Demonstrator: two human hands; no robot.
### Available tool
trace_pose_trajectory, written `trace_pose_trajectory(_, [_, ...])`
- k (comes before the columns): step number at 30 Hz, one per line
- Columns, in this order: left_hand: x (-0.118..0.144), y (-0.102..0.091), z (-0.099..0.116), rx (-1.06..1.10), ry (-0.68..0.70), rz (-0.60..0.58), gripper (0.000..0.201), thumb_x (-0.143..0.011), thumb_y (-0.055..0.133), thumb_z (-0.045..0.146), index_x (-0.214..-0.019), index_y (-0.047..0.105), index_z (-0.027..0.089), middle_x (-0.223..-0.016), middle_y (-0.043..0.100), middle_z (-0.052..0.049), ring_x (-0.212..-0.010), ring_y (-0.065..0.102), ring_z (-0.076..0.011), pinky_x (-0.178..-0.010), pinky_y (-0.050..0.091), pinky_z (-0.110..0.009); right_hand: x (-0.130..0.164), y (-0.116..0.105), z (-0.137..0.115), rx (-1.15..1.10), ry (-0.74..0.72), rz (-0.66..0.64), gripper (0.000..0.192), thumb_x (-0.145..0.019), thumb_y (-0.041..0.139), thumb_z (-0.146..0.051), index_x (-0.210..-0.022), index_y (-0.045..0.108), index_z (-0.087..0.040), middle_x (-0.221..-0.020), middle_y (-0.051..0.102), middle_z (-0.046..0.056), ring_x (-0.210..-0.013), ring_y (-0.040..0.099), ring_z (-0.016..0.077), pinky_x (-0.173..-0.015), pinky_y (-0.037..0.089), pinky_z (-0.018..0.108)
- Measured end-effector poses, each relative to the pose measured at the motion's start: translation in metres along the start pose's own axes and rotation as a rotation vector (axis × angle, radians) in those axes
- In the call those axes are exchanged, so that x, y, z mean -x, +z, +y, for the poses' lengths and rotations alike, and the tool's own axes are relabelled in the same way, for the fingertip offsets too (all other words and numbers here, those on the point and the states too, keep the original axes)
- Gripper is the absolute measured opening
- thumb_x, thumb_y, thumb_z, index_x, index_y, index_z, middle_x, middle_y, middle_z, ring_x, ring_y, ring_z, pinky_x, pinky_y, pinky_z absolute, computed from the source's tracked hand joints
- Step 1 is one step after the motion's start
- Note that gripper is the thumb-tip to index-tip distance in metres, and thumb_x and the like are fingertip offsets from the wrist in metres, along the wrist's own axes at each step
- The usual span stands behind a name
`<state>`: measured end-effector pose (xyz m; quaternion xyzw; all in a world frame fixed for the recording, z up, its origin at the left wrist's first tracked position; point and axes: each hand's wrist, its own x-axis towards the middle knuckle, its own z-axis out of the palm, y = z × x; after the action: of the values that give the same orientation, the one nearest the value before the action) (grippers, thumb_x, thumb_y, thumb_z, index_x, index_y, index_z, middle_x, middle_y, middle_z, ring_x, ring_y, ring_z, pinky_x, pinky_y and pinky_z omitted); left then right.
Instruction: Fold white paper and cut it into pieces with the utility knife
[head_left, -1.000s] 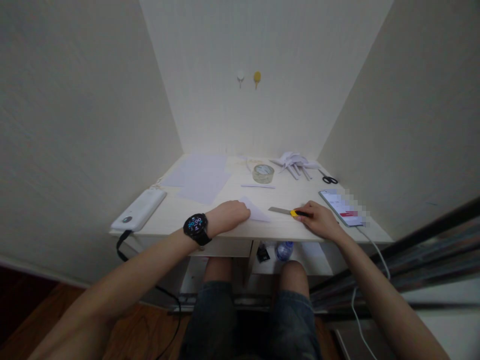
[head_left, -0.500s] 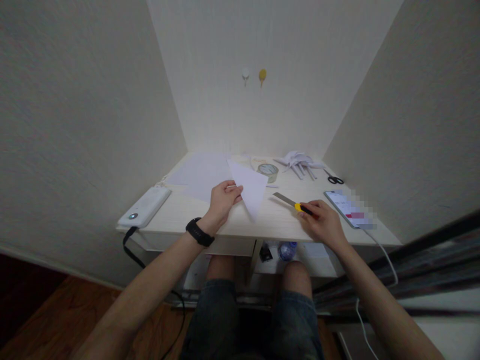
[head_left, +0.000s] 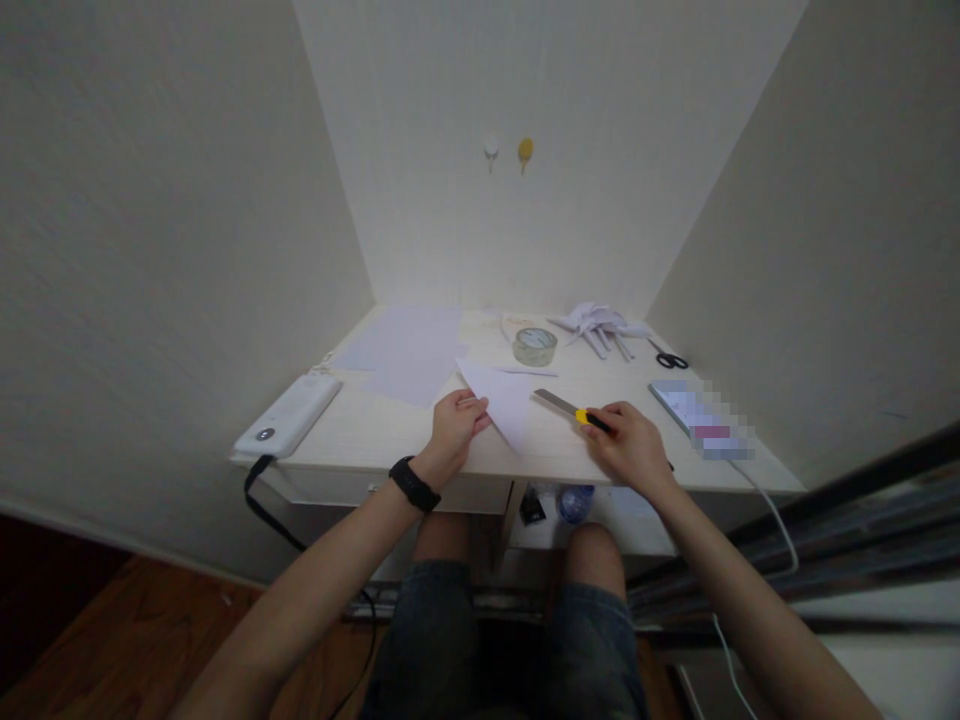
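My left hand (head_left: 456,428) pinches the left edge of a folded sheet of white paper (head_left: 504,398), held low over the front of the white desk (head_left: 360,425). My right hand (head_left: 630,442) is wrapped round a utility knife (head_left: 589,416) with a yellow and black handle. Its long blade (head_left: 556,403) is out and points left, its tip close to the paper's right edge. Behind the paper lie a roll of clear tape (head_left: 535,346) and a thin white paper stick (head_left: 531,372).
White paper sheets (head_left: 405,345) lie at the back left. Folded paper pieces with sticks (head_left: 598,322) and black-handled scissors (head_left: 670,359) are at the back right. A phone (head_left: 694,415) on a cable rests at right, a white device (head_left: 289,415) at left. Walls enclose three sides.
My left hand has lowered the paper toward the desk and moved slightly right. My right hand has brought the knife a little left, so the blade is nearer the paper.
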<state>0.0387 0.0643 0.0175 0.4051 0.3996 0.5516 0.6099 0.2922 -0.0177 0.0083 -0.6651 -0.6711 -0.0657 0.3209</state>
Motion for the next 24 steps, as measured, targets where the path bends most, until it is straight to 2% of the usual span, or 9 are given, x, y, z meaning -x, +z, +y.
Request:
trace_pose_trajectory(5, [0.004, 0.002, 0.002, 0.055, -0.038, -0.01, 0.021, -0.074, 0.075, 0.011, -0.088, 0.059, 0.013, -0.084, 0.068, -0.005, -0.077, 0.067, -0.0118, -0.089, 0.058, -0.035, -0.003, 0.007, -0.007, -0.023, -0.029, -0.041, 0.027, -0.091, 0.058, -0.036, -0.104, 0.078, -0.023, -0.098, 0.069, 0.008, -0.085, 0.065, 0.0222, -0.074, 0.049, 0.033])
trace_pose_trajectory(10, [0.01, 0.003, 0.004, -0.027, -0.065, -0.209, 0.016, -0.07, 0.076, 0.015, -0.083, 0.066, 0.013, -0.085, 0.073, -0.008, -0.088, 0.069, -0.0175, -0.095, 0.054, -0.036, -0.015, 0.013, -0.008, 0.002, -0.055, -0.136, 0.025, -0.091, 0.06, -0.036, -0.104, 0.078, -0.024, -0.098, 0.07, 0.008, -0.089, 0.064, 0.0231, -0.078, 0.048, 0.034])
trace_pose_trajectory(13, [0.011, -0.007, 0.007, -0.276, 0.005, -0.136, 0.019, -0.066, 0.076, 0.014, -0.079, 0.063, 0.015, -0.079, 0.071, -0.005, -0.084, 0.069, -0.0197, -0.085, 0.055, -0.036, -0.018, 0.015, -0.006, 0.015, -0.073, -0.16, 0.024, -0.091, 0.06, -0.034, -0.104, 0.078, -0.024, -0.098, 0.07, 0.009, -0.092, 0.064, 0.0238, -0.079, 0.048, 0.034])
trace_pose_trajectory(15, [0.011, -0.015, 0.011, -0.596, 0.136, -0.041, 0.021, -0.066, 0.076, 0.017, -0.079, 0.06, 0.017, -0.074, 0.068, -0.002, -0.076, 0.066, -0.0191, -0.079, 0.055, -0.036, -0.019, 0.016, -0.005, 0.023, -0.077, -0.18, 0.024, -0.091, 0.061, -0.034, -0.105, 0.078, -0.023, -0.098, 0.07, 0.009, -0.092, 0.063, 0.0242, -0.079, 0.048, 0.035])
trace_pose_trajectory(16, [0.01, -0.018, 0.014, -0.774, 0.219, -0.061, 0.019, -0.068, 0.075, 0.02, -0.079, 0.059, 0.018, -0.073, 0.067, -0.001, -0.074, 0.065, -0.019, -0.077, 0.054, -0.036, -0.019, 0.016, -0.005, 0.026, -0.078, -0.191, 0.025, -0.091, 0.061, -0.033, -0.106, 0.078, -0.023, -0.098, 0.07, 0.009, -0.093, 0.063, 0.0245, -0.08, 0.047, 0.035])
trace_pose_trajectory(18, [0.006, -0.021, 0.019, -1.069, 0.434, -0.24, 0.012, -0.076, 0.069, 0.023, -0.084, 0.062, 0.019, -0.079, 0.068, -0.003, -0.08, 0.066, -0.0204, -0.082, 0.053, -0.038, -0.02, 0.016, -0.005, 0.029, -0.077, -0.209, 0.025, -0.091, 0.061, -0.032, -0.106, 0.078, -0.022, -0.099, 0.071, 0.009, -0.094, 0.063, 0.0247, -0.08, 0.047, 0.035])
trace_pose_trajectory(21, [-0.005, -0.014, 0.022, -1.291, 0.772, -0.645, 0.017, -0.086, 0.061, 0.024, -0.101, 0.067, 0.019, -0.115, 0.069, -0.01, -0.121, 0.058, -0.0265, -0.105, 0.044, -0.043, -0.021, 0.016, -0.008, 0.026, -0.084, -0.223, 0.024, -0.092, 0.061, -0.031, -0.106, 0.078, -0.022, -0.1, 0.072, 0.009, -0.095, 0.062, 0.0244, -0.082, 0.047, 0.034])
trace_pose_trajectory(22, [-0.01, -0.01, 0.021, -1.333, 0.839, -0.753, 0.023, -0.09, 0.057, 0.025, -0.11, 0.067, 0.019, -0.131, 0.064, -0.011, -0.136, 0.047, -0.0284, -0.113, 0.037, -0.045, -0.022, 0.016, -0.009, 0.027, -0.089, -0.227, 0.025, -0.092, 0.062, -0.031, -0.107, 0.078, -0.021, -0.1, 0.072, 0.009, -0.096, 0.063, 0.0243, -0.083, 0.047, 0.034])
trace_pose_trajectory(24, [-0.022, -0.001, 0.016, -1.414, 0.862, -0.871, 0.037, -0.099, 0.046, 0.031, -0.132, 0.06, 0.021, -0.152, 0.048, -0.009, -0.15, 0.027, -0.0312, -0.119, 0.026, -0.053, -0.024, 0.017, -0.01, 0.034, -0.1, -0.234, 0.025, -0.091, 0.063, -0.03, -0.108, 0.078, -0.02, -0.101, 0.072, 0.01, -0.095, 0.063, 0.0247, -0.084, 0.047, 0.034])
